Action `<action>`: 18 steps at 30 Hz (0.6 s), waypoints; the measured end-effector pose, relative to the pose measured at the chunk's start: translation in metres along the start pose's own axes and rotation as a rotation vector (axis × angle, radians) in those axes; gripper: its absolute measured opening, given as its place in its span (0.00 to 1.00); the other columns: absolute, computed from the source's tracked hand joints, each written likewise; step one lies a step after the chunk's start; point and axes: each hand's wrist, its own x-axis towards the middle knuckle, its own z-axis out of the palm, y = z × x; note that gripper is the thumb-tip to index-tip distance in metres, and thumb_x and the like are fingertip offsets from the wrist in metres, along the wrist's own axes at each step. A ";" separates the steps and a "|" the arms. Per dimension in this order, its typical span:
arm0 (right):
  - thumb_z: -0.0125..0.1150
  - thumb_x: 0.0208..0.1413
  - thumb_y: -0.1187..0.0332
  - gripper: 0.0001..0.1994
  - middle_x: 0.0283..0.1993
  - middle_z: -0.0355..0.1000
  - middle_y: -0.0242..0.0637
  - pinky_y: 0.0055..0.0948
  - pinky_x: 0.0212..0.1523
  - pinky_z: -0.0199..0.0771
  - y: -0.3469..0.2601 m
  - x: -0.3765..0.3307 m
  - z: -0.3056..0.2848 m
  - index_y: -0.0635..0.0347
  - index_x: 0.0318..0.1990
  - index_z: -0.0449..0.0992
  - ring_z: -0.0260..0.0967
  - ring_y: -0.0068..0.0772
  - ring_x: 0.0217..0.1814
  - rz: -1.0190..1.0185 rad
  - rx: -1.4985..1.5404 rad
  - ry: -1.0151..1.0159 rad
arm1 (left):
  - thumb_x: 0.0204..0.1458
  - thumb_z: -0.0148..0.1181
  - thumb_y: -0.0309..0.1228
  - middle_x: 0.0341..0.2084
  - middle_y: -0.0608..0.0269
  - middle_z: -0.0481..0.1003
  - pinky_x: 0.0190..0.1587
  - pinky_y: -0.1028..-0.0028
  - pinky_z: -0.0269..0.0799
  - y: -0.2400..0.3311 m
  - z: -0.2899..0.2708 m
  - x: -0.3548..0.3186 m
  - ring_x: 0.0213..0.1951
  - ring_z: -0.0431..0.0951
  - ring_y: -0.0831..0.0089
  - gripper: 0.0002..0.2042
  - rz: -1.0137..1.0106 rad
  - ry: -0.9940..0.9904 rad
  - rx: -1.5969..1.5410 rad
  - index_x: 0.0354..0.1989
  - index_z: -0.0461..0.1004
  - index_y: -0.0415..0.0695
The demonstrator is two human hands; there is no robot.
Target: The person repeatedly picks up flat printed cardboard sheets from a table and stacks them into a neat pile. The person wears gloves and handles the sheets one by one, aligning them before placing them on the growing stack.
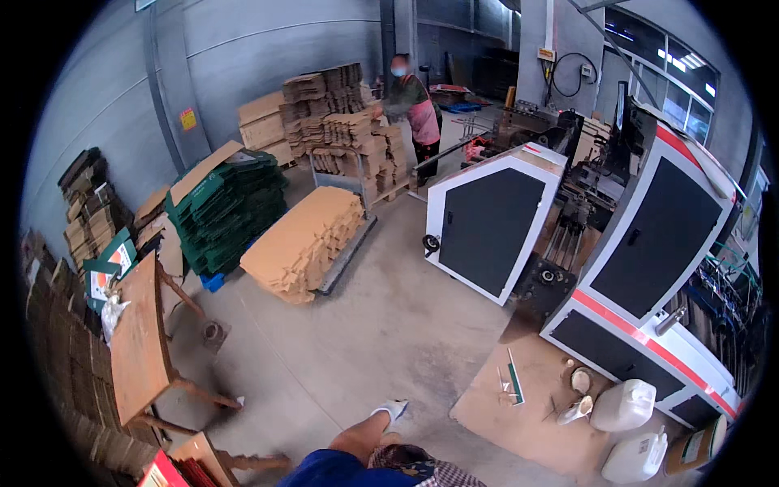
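Note:
My bare left forearm comes out of a blue sleeve at the lower edge, and my left hand (393, 410) wears a white glove. It hangs over the grey floor and touches nothing that I can see. Its fingers are too small and blurred to make out. Dark checked cloth (430, 469) on my body lies beside the forearm. My right hand is out of the picture. Ahead to the left, a low cart (345, 256) carries a stack of flat brown cardboard (304, 235). A white machine with dark panels (491, 223) stands ahead to the right.
At left are a wooden table (138, 345), green cardboard sheets (223, 211) and more brown stacks (69, 357). A masked person (422, 114) stands by cardboard piles (341, 122) at the back. White jugs (623, 406) and a brown board (527, 414) lie at lower right.

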 end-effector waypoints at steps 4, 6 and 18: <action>0.54 0.62 0.42 0.24 0.42 0.76 0.34 0.37 0.33 0.75 -0.006 0.020 -0.074 0.48 0.55 0.74 0.74 0.35 0.36 0.017 -0.022 -0.033 | 0.60 0.41 0.56 0.58 0.49 0.72 0.63 0.58 0.64 0.027 0.073 -0.058 0.61 0.70 0.49 0.29 -0.011 0.111 0.187 0.59 0.74 0.50; 0.54 0.62 0.42 0.24 0.42 0.76 0.34 0.37 0.33 0.75 -0.015 0.025 -0.077 0.48 0.55 0.74 0.74 0.35 0.36 0.020 -0.032 -0.048 | 0.59 0.42 0.56 0.57 0.49 0.72 0.62 0.58 0.64 -0.019 0.070 -0.068 0.60 0.71 0.50 0.28 0.181 0.127 0.340 0.58 0.74 0.51; 0.53 0.61 0.40 0.25 0.41 0.76 0.33 0.37 0.34 0.75 -0.073 0.065 0.049 0.48 0.55 0.73 0.74 0.36 0.37 -0.026 -0.064 -0.017 | 0.63 0.46 0.53 0.19 0.62 0.74 0.24 0.63 0.67 -0.338 0.046 -0.089 0.20 0.69 0.63 0.20 -0.437 0.228 -0.539 0.32 0.76 0.52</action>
